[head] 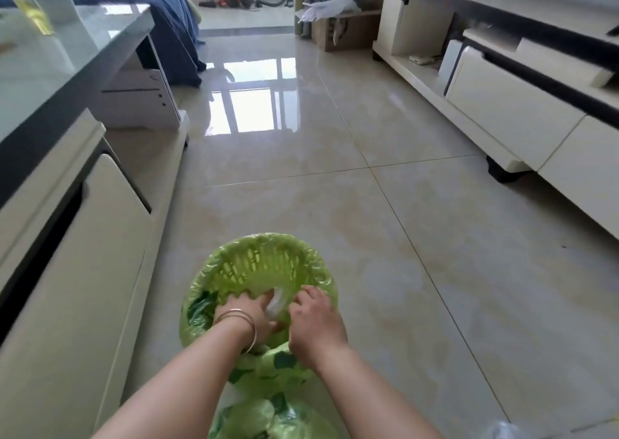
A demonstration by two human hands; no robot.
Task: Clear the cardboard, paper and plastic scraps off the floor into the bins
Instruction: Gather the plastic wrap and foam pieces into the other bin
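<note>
Green bin [258, 261] stood on floor [435, 271], lined with green bag. Left hand [246, 314] grip clamped on whitish plastic scrap [276, 301], pushed inside so it stays down. Right hand [313, 318] grip state cannot be told; rested at rim, likely steadying.

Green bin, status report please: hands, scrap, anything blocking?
Left hand and right hand both inside the green bin, pressing a pale plastic scrap down. Exact grip unclear. Clear plastic scrap on floor, near right. Nothing blocking.
</note>
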